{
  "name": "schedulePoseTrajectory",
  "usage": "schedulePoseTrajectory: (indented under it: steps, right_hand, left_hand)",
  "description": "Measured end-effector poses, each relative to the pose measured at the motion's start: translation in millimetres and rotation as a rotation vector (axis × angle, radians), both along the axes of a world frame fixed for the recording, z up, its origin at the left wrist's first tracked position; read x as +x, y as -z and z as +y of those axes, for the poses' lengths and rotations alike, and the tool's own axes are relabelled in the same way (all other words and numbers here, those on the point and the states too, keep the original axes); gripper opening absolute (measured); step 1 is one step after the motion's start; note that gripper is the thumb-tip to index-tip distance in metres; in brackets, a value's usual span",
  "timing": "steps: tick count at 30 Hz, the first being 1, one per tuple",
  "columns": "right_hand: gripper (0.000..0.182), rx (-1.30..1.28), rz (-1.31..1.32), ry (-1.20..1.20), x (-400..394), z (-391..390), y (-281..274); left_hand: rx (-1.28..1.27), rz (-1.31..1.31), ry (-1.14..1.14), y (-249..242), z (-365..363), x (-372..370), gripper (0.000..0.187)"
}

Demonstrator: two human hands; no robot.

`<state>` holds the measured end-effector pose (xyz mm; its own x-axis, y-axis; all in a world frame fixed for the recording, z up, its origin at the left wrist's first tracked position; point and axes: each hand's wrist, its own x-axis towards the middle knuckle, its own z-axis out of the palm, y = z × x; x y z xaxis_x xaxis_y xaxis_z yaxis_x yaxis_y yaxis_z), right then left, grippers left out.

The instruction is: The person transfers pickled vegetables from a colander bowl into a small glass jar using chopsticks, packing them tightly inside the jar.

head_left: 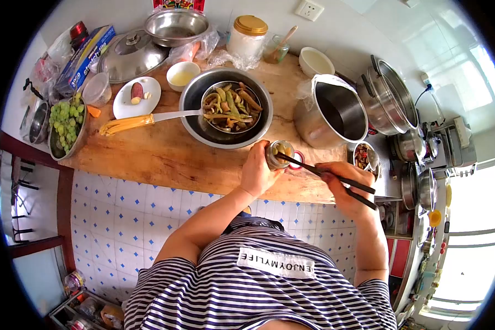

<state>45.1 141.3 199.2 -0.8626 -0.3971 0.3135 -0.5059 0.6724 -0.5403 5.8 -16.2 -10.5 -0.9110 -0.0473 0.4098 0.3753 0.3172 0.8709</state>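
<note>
Left hand (257, 168) clamped around jar (278, 155), right hand (338, 179) gripping chopsticks (324, 175) into it

Jar (278, 155) mostly hidden by left hand (257, 171); chopsticks (324, 175) tips lost inside it. Red packet (179, 4) cut off at top edge.

Bright daylight from right — window glare, fisheye-warped edges.
</note>
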Motion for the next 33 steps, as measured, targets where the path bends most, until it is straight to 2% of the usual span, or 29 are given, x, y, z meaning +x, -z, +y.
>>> schedulePoseTrajectory:
  steps: [3, 5, 7, 8, 12, 17, 22, 25, 27, 28, 33]
  right_hand:
    - [0.017, -0.029, 0.048, -0.007, 5.8, 2.3, 8.1]
    - [0.02, -0.044, 0.115, -0.117, -0.3, 1.0, 32.9]
    - [0.019, 0.078, 0.19, -0.168, -3.5, -9.6, 46.8]
    - [0.017, 0.027, 0.1, -0.109, -3.1, -13.6, 45.9]
    - [0.014, -0.015, -0.047, -0.038, -12.1, -14.0, 45.6]
    - [0.014, -0.126, -0.201, 0.073, -13.5, -1.6, 45.4]
    - [0.013, 0.012, -0.015, 0.104, 6.4, 2.1, 3.7]
    - [0.013, 0.011, 0.104, 0.028, 8.3, 1.9, 8.6]
    - [0.018, -0.07, 0.111, -0.072, 2.3, 1.7, 30.6]
    - [0.018, -0.07, 0.119, -0.067, 1.5, -0.7, 40.1]
    - [0.016, -0.027, 0.003, -0.025, -0.8, -5.3, 47.6]
  left_hand:
    - [0.014, -0.04, 0.03, -0.7, -5.3, -5.9, 0.086]
    - [0.093, 0.075, 0.182, 2.8, -13.5, -11.2, 0.081]
    - [0.112, 0.011, 0.249, 2.1, -18.2, -14.8, 0.078]
    - [0.134, -0.045, 0.312, 1.7, -19.3, -15.7, 0.075]
    - [0.026, -0.052, 0.236, -9.6, -18.2, -8.2, 0.07]
    - [0.024, 0.006, 0.19, 1.5, -11.9, -2.0, 0.071]
    - [-0.024, 0.031, 0.145, 0.2, -10.0, -4.2, 0.077]
    - [-0.053, 0.129, 0.201, -8.2, -15.1, -11.7, 0.081]
    - [-0.057, 0.113, 0.261, -10.0, -18.8, -19.7, 0.082]
    - [-0.064, 0.095, 0.32, -10.5, -20.7, -22.7, 0.083]
    - [-0.028, 0.014, 0.335, -8.5, -18.4, -21.0, 0.078]
